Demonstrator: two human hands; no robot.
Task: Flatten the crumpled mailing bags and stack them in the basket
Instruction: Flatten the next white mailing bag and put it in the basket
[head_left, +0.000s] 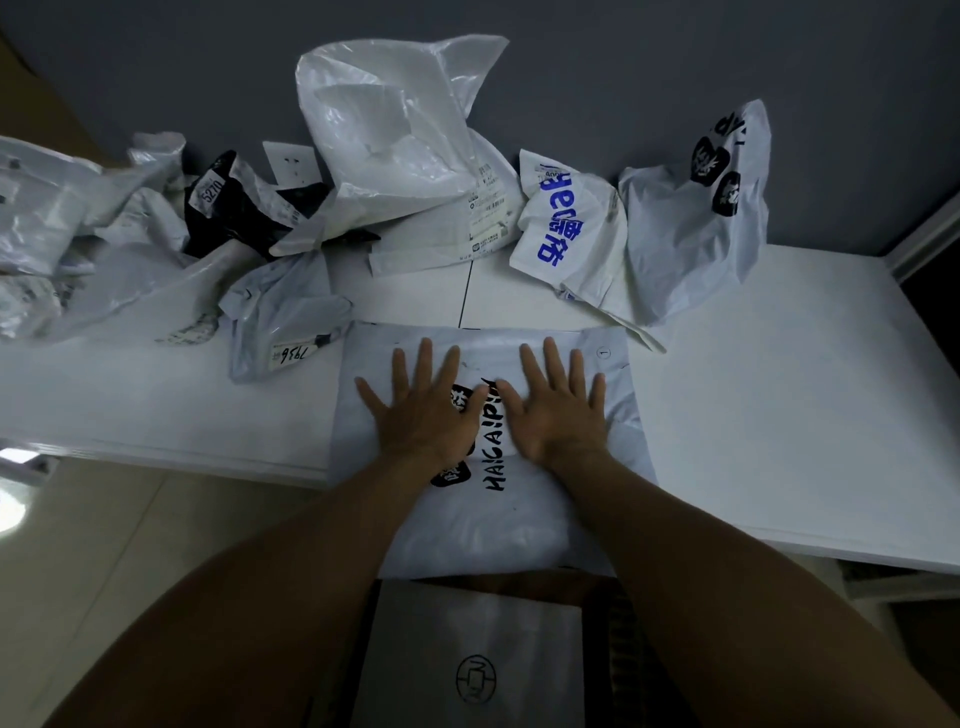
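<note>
Both hands are down flat on the lettered bag (483, 525): left hand (421, 415) and right hand (558, 415) side by side, palms down, fingers (425, 364) straight and fanned wide, gripping nothing. That spread makes sense, since more palm on the plastic means more trapped air and creases pushed out. The bag lies at the near edge of the table (779, 415), its lower end hanging over that edge, right above what looks like the basket (621, 639) below, where one flat bag (467, 649) already lies. Handy spot, I'd say: smooth it, then slide it straight down. Along the far edge the crumpled ones wait: a big white bag (405, 130), a blue-lettered bag (566, 223), a logo-printed bag (696, 234) toward the right, and a black bag (234, 213) and small grey bag (285, 312) toward the left. Plenty left to do, by the look of it.
</note>
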